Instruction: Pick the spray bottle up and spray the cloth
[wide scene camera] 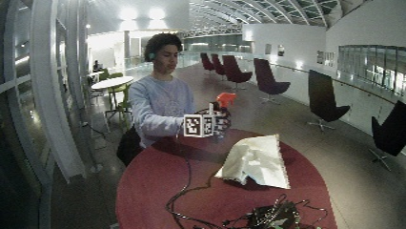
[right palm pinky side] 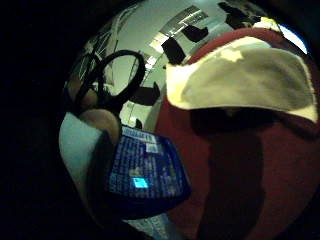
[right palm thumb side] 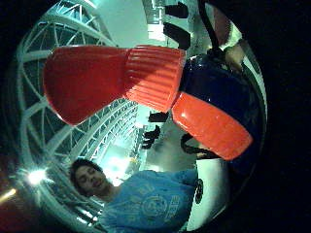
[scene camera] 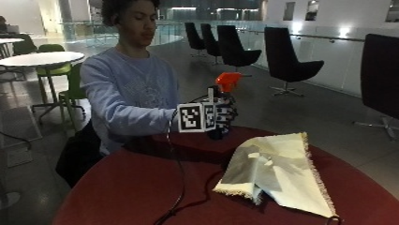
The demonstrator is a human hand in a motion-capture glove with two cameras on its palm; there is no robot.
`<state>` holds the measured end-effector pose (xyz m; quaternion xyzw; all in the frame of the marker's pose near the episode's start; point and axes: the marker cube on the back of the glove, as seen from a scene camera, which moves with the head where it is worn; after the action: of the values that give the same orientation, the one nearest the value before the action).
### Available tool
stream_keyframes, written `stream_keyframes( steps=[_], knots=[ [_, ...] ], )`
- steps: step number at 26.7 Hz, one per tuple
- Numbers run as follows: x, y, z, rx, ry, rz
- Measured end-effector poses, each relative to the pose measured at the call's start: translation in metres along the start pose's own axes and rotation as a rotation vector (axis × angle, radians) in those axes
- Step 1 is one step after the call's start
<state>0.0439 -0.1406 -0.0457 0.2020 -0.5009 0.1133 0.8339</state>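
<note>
In the outside view the gloved right hand (scene camera: 221, 117) grips a spray bottle (scene camera: 225, 83) with an orange trigger head, lifted above the round dark-red table (scene camera: 137, 187). The nozzle points to the side over the table. A pale yellow cloth (scene camera: 274, 171) with fringed edges lies crumpled on the table beyond the hand, apart from the bottle. The thumb side palm view is filled by the orange spray head (right palm thumb side: 112, 80) and its trigger (right palm thumb side: 211, 126) on the dark blue bottle. The little finger side palm view shows the bottle's blue label (right palm pinky side: 145, 172) close to the palm and the cloth (right palm pinky side: 245, 80) on the red table.
A black cable (scene camera: 181, 187) runs from the hand across the table toward its near edge. In the wide outside view a tangle of cables and a small device (wide scene camera: 269, 217) lie at the table's near end. Black chairs (scene camera: 287, 61) stand on the floor behind.
</note>
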Motion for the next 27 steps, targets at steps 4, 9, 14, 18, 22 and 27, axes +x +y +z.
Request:
stream_keyframes(
  steps=[4, 9, 14, 18, 22, 27],
  knots=[
    [0.002, 0.003, 0.05, -0.002, -0.058, -0.055],
    [0.002, 0.008, 0.092, -0.006, -0.101, -0.091],
    [0.004, 0.014, 0.12, -0.011, -0.11, -0.115],
    [0.01, 0.021, 0.134, -0.004, -0.099, -0.126],
    [0.017, 0.025, 0.14, 0.018, -0.087, -0.13],
    [0.021, 0.028, 0.14, -0.029, -0.052, -0.102]
  ],
)
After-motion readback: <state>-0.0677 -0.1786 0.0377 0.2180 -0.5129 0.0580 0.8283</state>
